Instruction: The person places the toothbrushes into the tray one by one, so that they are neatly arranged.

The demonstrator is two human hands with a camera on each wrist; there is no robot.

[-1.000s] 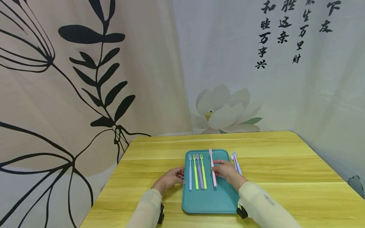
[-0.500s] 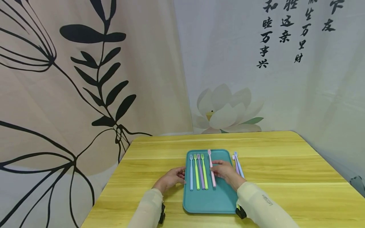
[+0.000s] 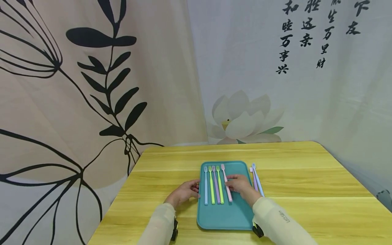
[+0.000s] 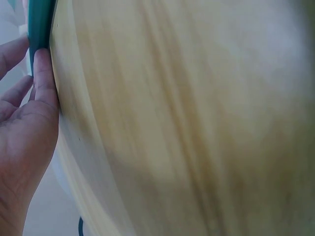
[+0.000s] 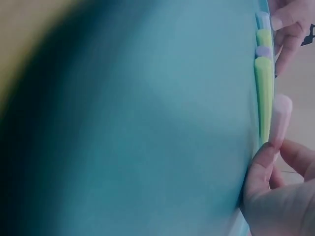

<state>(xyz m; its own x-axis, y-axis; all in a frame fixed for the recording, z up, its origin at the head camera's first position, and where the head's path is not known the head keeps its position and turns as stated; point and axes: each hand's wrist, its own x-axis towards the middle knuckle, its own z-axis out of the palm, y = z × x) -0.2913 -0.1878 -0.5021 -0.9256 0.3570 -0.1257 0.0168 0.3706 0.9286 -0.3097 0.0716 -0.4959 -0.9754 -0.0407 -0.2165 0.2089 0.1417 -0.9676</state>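
Observation:
In the head view, a teal tray (image 3: 228, 217) lies on the table. Standing side by side in it are a blue toothbrush (image 3: 206, 185), a yellow-green toothbrush (image 3: 211, 189), a purple toothbrush (image 3: 217, 190) and another yellow-green toothbrush (image 3: 220, 187). To their right is a pink toothbrush (image 3: 229, 194), leaning slightly with its head toward the row. My right hand (image 3: 240, 185) pinches it by the handle between thumb and fingers, also seen in the right wrist view. My left hand (image 3: 184, 193) holds the tray's left edge, its fingertips at the rim.
Just outside the tray's right side, a purple toothbrush (image 3: 255, 180) and a blue toothbrush (image 3: 258, 180) lie close together on the wooden table (image 3: 300, 180). Behind the table hangs a printed curtain (image 3: 171, 85).
My right hand has moved the pink toothbrush left and its head has come down nearer the row, so it now tilts more. My left hand stays at the tray's edge.

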